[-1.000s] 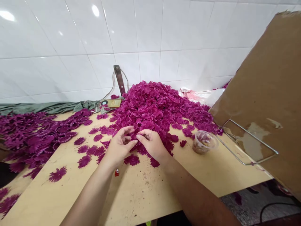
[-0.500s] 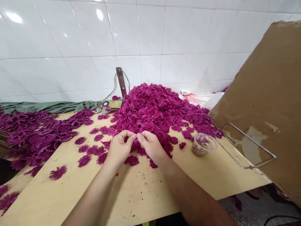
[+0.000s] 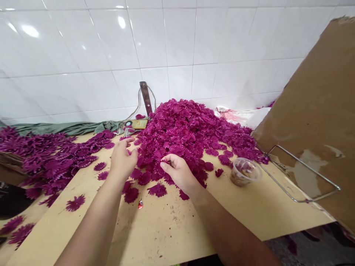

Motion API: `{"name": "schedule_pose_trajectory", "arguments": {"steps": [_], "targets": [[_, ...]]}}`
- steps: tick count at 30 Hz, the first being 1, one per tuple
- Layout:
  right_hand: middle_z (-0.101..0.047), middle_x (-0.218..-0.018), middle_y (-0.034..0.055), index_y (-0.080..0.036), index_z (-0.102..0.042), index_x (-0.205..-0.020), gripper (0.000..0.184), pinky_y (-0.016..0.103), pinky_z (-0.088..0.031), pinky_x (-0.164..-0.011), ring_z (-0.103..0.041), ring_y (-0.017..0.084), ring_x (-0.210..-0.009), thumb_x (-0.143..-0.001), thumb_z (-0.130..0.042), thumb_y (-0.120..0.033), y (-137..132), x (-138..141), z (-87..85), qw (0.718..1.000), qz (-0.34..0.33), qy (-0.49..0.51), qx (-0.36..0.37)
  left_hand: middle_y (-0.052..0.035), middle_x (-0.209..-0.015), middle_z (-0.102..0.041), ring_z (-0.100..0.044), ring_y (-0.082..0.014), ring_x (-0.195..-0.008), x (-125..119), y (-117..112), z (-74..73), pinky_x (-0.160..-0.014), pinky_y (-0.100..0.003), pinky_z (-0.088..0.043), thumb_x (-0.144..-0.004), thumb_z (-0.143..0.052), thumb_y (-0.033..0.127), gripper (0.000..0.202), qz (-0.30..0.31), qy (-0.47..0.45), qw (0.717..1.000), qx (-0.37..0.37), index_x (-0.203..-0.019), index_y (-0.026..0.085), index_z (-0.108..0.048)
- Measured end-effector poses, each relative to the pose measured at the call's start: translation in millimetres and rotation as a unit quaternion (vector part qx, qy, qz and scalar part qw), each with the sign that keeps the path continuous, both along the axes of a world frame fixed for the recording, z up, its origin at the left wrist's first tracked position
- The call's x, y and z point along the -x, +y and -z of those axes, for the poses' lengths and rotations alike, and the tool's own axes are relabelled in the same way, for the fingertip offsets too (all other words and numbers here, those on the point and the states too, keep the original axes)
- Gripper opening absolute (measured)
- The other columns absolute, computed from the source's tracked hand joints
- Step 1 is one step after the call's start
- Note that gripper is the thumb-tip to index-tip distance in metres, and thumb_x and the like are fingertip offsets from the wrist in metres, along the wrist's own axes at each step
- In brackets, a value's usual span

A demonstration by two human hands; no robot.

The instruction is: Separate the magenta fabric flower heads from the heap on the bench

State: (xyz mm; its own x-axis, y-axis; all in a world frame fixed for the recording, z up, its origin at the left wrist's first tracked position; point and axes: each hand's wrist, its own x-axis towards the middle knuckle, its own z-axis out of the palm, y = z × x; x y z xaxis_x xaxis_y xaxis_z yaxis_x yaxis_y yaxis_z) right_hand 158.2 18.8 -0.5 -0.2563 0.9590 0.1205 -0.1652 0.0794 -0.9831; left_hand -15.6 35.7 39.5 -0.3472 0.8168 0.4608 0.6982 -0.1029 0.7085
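Note:
A tall heap of magenta artificial flower pieces (image 3: 180, 125) rises in the middle of the wooden table. My left hand (image 3: 123, 159) is open at the heap's left side, fingers and thumb apart, above some loose pieces. In front of the heap, my right hand (image 3: 177, 170) is closed, thumb against fingers. Whatever it pinches is too small to make out against the magenta behind it. Single flower pieces (image 3: 157, 190) lie scattered on the table below the hands.
A clear plastic cup (image 3: 244, 171) with brown bits stands at right, beside a wire frame (image 3: 305, 199) and a leaning cardboard sheet (image 3: 310, 111). A yellow phone-like object (image 3: 137, 124) lies behind. More flower pieces (image 3: 55, 159) spread at left. A small red wrapper (image 3: 140, 204) lies in front.
My hands have come apart from their meeting point. The left has moved left and opened; the right stays pinched in about the same place. The view has shifted slightly.

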Motion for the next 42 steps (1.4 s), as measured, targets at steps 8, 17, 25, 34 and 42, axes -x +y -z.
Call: {"name": "schedule_pose_trajectory", "arguments": {"steps": [8, 17, 25, 34, 42], "targets": [[-0.033, -0.051, -0.0071, -0.019, -0.04, -0.054, 0.033, 0.024, -0.024, -0.05, -0.027, 0.007, -0.05, -0.066, -0.057, -0.045, 2.4, -3.2, 6.3, 0.998, 0.055, -0.01, 0.007, -0.0039, -0.085, -0.068, -0.061, -0.0202, -0.081, -51.2, -40.8, 7.3, -0.079, -0.034, -0.046, -0.071, -0.054, 0.04, 0.025, 0.184, -0.012, 0.98, 0.08, -0.082, 0.021, -0.066], [-0.04, -0.054, -0.0065, -0.017, -0.048, -0.058, 0.03, 0.024, -0.029, -0.053, -0.033, 0.006, -0.052, -0.058, -0.063, -0.043, -0.8, -1.1, -2.0, 0.996, 0.0, 0.07, 0.051, 0.0011, -0.063, -0.06, -0.054, -0.0159, -0.061, -57.0, -31.4, 16.5, -0.062, -0.028, -0.041, -0.07, -0.051, 0.031, 0.013, 0.138, -0.081, 0.983, 0.085, -0.065, 0.021, -0.057], [-0.034, -0.049, -0.0075, -0.019, -0.04, -0.054, 0.029, 0.024, -0.026, -0.048, -0.028, 0.006, -0.048, -0.062, -0.061, -0.039, -1.7, -1.0, -6.7, 0.996, 0.049, 0.074, 0.001, 0.0035, -0.059, -0.05, -0.046, -0.0131, -0.058, -47.6, -8.0, 12.8, -0.06, -0.027, -0.038, -0.068, -0.053, 0.021, 0.005, 0.031, -0.159, 0.986, 0.051, -0.064, 0.019, -0.051], [-0.052, -0.08, 0.0019, -0.018, -0.054, -0.087, 0.02, 0.026, -0.043, -0.064, -0.048, 0.011, -0.07, -0.067, -0.055, -0.019, 5.4, -1.1, 5.4, 0.993, 0.109, 0.012, -0.041, 0.0043, -0.061, -0.054, -0.053, -0.011, -0.053, -10.5, -20.0, -9.4, -0.059, -0.027, -0.045, -0.062, -0.063, 0.031, 0.025, 0.093, -0.308, 0.943, 0.082, -0.078, 0.018, -0.049], [-0.053, -0.095, 0.0078, -0.018, -0.056, -0.094, 0.026, 0.031, -0.048, -0.069, -0.052, 0.016, -0.081, -0.071, -0.056, -0.031, 4.6, -4.5, 11.4, 0.982, 0.163, -0.057, -0.078, -0.0012, -0.073, -0.062, -0.056, -0.0145, -0.066, -36.8, -31.2, -0.2, -0.063, -0.028, -0.047, -0.047, -0.075, 0.038, 0.041, 0.207, -0.295, 0.924, 0.123, -0.078, 0.017, -0.06]]}}
